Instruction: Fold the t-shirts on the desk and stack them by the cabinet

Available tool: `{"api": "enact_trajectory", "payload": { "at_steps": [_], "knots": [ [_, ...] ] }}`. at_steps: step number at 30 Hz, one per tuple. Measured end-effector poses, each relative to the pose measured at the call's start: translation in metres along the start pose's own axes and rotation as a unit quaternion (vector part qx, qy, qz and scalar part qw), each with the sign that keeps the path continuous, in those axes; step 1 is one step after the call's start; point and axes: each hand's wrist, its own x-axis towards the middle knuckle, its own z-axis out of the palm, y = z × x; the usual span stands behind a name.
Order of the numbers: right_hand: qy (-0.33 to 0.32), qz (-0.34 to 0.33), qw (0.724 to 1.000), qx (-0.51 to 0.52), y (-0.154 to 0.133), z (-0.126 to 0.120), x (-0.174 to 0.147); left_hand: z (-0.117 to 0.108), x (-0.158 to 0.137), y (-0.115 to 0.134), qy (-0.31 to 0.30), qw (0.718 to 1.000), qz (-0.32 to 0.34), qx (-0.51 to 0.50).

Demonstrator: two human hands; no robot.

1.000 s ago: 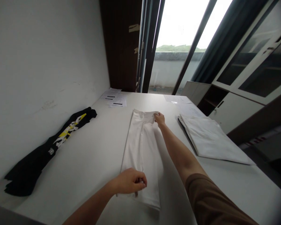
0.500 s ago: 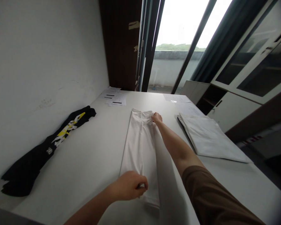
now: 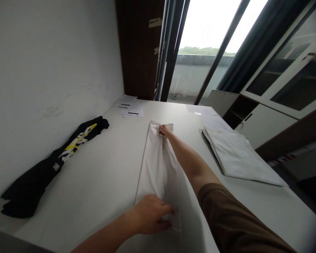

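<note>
A long white garment (image 3: 152, 168), folded into a narrow strip, lies lengthwise on the white table (image 3: 102, 168) in front of me. At its far end, my right hand (image 3: 165, 130) pinches the gathered edge near the middle. Creases run from that grip down the cloth. My left hand (image 3: 154, 215) is over the near end, its thumb and fingers apart with a gap between them. Whether its fingertips touch the cloth is hard to make out.
Along the wall on the left lies a folded black garment (image 3: 39, 179) with a yellow and white print. A folded white cloth (image 3: 242, 154) with a dark edge rests on the right. Paper sheets (image 3: 130, 105) lie at the far left, near a dark cabinet (image 3: 139, 52).
My right hand has moved left along the garment's far end, from its right corner towards the middle. The left hand has shifted slightly right and its fingers have spread.
</note>
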Motion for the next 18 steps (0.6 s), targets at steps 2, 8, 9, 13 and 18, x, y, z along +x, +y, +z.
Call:
{"api": "enact_trajectory", "payload": {
  "at_steps": [2, 8, 9, 13, 18],
  "knots": [
    [0.011, -0.031, 0.999, -0.032, 0.007, 0.006, -0.010, -0.002, 0.000, 0.002, 0.024, 1.000, -0.001, 0.002],
    [-0.028, -0.231, 0.936, -0.263, 0.037, 0.018, -0.027, 0.009, 0.004, -0.003, 0.104, 0.990, -0.072, 0.066],
    [-0.042, -0.232, 0.929, -0.284, 0.040, 0.018, -0.027, 0.013, 0.005, -0.005, 0.096, 0.990, -0.072, 0.072],
    [-0.084, -0.188, 0.927, -0.313, 0.043, 0.016, -0.016, 0.022, 0.004, -0.006, 0.044, 0.994, -0.050, 0.083],
    [-0.082, -0.142, 0.933, -0.319, 0.028, 0.019, 0.001, 0.025, 0.004, 0.004, 0.022, 0.995, -0.028, 0.093]
  ]
}}
